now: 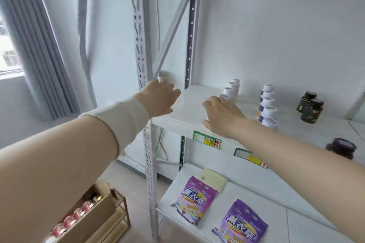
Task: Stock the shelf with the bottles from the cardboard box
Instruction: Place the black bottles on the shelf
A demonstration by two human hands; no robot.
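The cardboard box [94, 215] stands on the floor at lower left and holds a row of red-capped bottles [78, 216]. My left hand [161, 97] reaches to the left end of the white shelf [189, 104], closed around a small white bottle [163, 76] whose top pokes out above my fingers. My right hand [222, 117] hovers palm down over the shelf's front. Its fingers are spread and nothing shows in them. It sits just in front of a short row of white bottles [232, 87] and hides the nearest one in part.
A second row of white bottles [267, 104] and two dark jars [311, 107] stand further right, with a purple jar [341, 147] near the front edge. Two purple bags [194, 202] lie on the lower shelf. A perforated upright post [141, 45] stands beside my left hand.
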